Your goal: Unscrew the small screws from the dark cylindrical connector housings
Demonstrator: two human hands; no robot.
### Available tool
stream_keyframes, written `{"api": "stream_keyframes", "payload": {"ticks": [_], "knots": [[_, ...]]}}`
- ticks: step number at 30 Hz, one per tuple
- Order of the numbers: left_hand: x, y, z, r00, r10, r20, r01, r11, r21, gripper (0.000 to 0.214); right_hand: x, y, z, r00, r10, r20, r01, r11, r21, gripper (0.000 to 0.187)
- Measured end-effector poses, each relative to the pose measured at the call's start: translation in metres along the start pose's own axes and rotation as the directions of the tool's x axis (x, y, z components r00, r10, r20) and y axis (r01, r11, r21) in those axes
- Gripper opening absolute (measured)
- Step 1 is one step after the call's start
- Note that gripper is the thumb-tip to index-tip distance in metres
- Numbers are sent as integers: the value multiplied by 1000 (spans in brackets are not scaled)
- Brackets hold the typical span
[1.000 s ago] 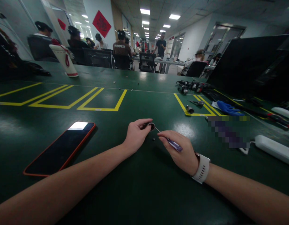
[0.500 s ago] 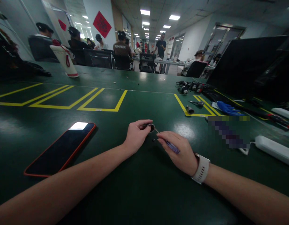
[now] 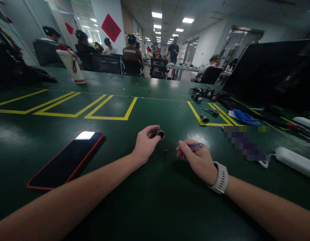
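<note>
The screwdriver (image 3: 195, 146) has drawn its tip out of the ring (image 3: 160, 134) and lowered it to the small screw (image 3: 165, 150) on the surface (image 3: 155, 201), toward the near edge. The left hand (image 3: 144, 145) pinches the ring, lifted just off the surface; the right hand (image 3: 197, 160) is clamped round the screwdriver.

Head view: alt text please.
Left hand pinches a small round part; right hand holds a purple screwdriver, tip by a tiny dark piece on the green table. A phone lies to the left.
</note>
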State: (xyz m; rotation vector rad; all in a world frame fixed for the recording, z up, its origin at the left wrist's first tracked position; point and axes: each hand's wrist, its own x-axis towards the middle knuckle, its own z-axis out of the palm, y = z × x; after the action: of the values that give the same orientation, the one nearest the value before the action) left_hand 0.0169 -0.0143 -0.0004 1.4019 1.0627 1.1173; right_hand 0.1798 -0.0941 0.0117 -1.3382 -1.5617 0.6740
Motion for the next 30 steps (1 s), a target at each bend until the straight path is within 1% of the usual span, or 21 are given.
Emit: {"api": "stream_keyframes", "payload": {"ticks": [4, 9, 13, 15, 17, 19, 20, 22, 25, 27, 30], "knots": [[0, 1, 2, 1000, -31, 3, 31, 1000, -6, 38, -1, 1, 1, 1000, -5, 22, 6, 999, -42, 31], [-1, 4, 4, 1000, -31, 2, 31, 999, -41, 36, 0, -3, -3, 999, -9, 40, 14, 992, -122, 33], [-2, 8, 4, 997, -77, 9, 78, 994, -80, 38, 2, -6, -10, 999, 20, 45, -15, 993, -115, 37], [-2, 9, 3, 996, -91, 21, 93, 990, -105, 39, 3, -4, -10, 996, 68, 58, -65, 997, -48, 36], [-2, 9, 3, 994, -98, 37, 102, 987, -126, 39, 3, 0, -8, 991, 110, 79, -117, 990, 83, 35], [-2, 8, 3, 994, -100, 43, 105, 985, -135, 39, 3, 5, -5, 989, 111, 97, -130, 965, 229, 33], [-1, 8, 2, 995, -99, 35, 102, 985, -137, 38, 3, 7, -4, 992, 86, 90, -109, 952, 287, 31], [-1, 7, 2, 996, -90, 27, 93, 985, -143, 35, 2, 8, -3, 999, 1, 36, -13, 941, 337, 28], [-1, 6, 2, 997, -71, 34, 76, 986, -149, 32, -1, 6, -3, 994, -107, -30, 111, 960, 257, 19], [-1, 5, 2, 997, -63, 47, 69, 987, -148, 31, -2, 5, -4, 990, -132, -38, 137, 972, 193, 13], [-3, 5, 2, 997, -48, 58, 56, 988, -143, 31, -3, 4, -2, 991, -128, -47, 134, 979, 154, 11]]}}
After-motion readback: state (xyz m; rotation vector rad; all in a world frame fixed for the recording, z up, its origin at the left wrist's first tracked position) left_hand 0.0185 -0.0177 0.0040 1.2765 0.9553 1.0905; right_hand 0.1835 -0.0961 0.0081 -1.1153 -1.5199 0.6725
